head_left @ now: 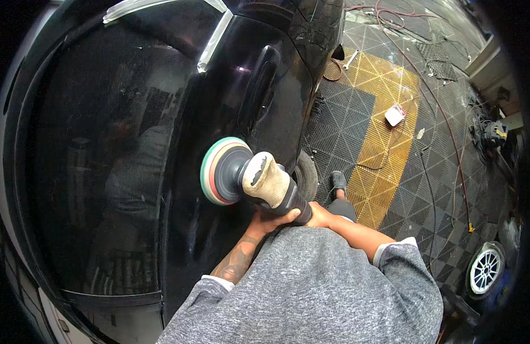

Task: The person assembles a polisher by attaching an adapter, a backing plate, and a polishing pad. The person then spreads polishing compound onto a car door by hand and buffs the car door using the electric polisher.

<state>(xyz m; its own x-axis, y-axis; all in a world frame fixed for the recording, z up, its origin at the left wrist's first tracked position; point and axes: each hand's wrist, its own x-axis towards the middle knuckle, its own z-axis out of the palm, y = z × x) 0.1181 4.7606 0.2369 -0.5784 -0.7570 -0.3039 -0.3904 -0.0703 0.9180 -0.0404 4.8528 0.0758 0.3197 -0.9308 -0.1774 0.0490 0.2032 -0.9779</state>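
Observation:
A corded-style car polisher (291, 202) lies across the front of my body, with a cream cover over its head. Its round foam pad (210, 172), green-edged with white and red layers, is tipped on edge against the black car's side (187, 229). My left hand (272, 220) wraps the polisher's body from beneath, thumb on top. Around its rear end my right hand (317, 216) is closed; some of its fingers are hidden. Ahead of the pad is the car's door handle (262, 83).
White masking tape (215, 45) edges the dark window (104, 114). On the tiled floor (385, 155) are a white-and-red container (395, 115), a wrench (351, 59) and a red hose (448, 126). A white-spoked wheel (485, 271) stands at the right.

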